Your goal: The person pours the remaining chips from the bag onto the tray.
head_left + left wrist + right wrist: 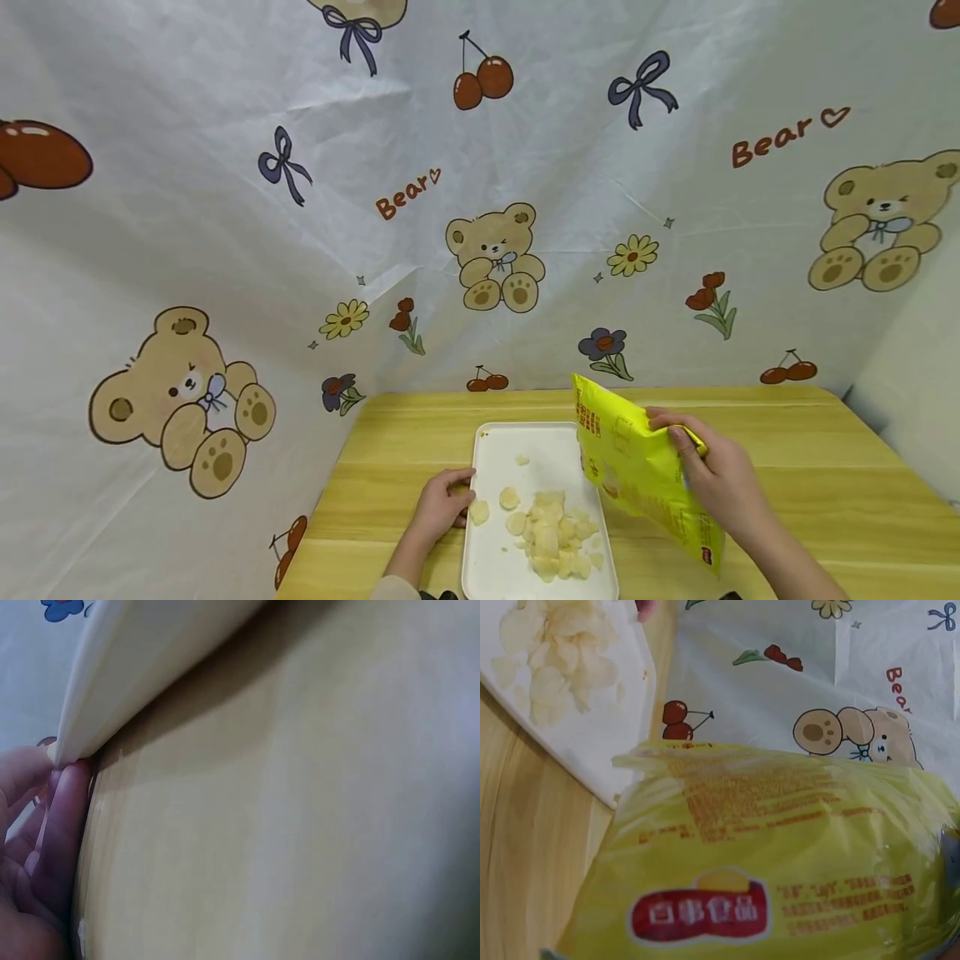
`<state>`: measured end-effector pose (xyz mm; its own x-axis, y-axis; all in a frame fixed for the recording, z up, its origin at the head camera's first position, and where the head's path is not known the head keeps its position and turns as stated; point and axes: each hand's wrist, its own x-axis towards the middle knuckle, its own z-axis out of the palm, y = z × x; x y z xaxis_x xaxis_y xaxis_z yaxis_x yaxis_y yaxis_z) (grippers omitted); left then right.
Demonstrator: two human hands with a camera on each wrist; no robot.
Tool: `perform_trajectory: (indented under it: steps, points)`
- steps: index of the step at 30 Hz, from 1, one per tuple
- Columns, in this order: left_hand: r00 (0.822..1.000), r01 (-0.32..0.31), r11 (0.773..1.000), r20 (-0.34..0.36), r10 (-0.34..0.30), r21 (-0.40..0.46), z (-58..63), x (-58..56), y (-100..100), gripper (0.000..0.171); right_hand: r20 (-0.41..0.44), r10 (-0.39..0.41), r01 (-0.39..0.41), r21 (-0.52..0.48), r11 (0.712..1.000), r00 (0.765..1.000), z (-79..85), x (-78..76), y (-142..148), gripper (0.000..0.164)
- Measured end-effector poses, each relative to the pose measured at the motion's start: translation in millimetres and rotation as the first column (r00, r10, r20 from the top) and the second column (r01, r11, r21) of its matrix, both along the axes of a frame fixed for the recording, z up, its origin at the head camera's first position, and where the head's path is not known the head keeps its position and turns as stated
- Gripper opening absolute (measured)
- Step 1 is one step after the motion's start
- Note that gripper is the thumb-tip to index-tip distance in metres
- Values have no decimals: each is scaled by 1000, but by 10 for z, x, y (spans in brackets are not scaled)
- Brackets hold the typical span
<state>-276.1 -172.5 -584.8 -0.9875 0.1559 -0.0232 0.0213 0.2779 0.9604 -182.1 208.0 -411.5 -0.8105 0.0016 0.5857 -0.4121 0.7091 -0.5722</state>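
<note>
In the head view, a yellow potato chip bag (630, 458) hangs tilted over the right side of a white tray (491, 575). My right hand (716, 479) grips the bag near its upper right edge. Printed red and orange lettering covers the bag (795, 847), which fills much of the right wrist view and hides that hand. A pile of potato chips (551, 533) lies on the tray's near half, with a few loose ones around it. At the tray's left rim is my left hand (438, 504); its fingers (67, 817) pinch that edge in the left wrist view.
The tray stands on a wood-grain table (810, 475). Behind and to the left hangs a pale cloth (570, 183) printed with bears, bows, flowers and cherries. A pale surface (911, 392) borders the table's right side.
</note>
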Motion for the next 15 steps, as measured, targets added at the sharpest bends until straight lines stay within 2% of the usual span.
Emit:
perform_trajectory:
  steps: [9, 15]
  points:
    - [1000, 0, 1000, 19, 0, -4, -34, 5, -7, 41, -42, -32, 34, 44, 998, 999, -83, 21, 119, 21]
    - [1000, -8, 1000, 18, 8, 5, -14, 12, -3, 42, -112, -73, 93, 176, 980, 991, -152, 19, 198, 16]
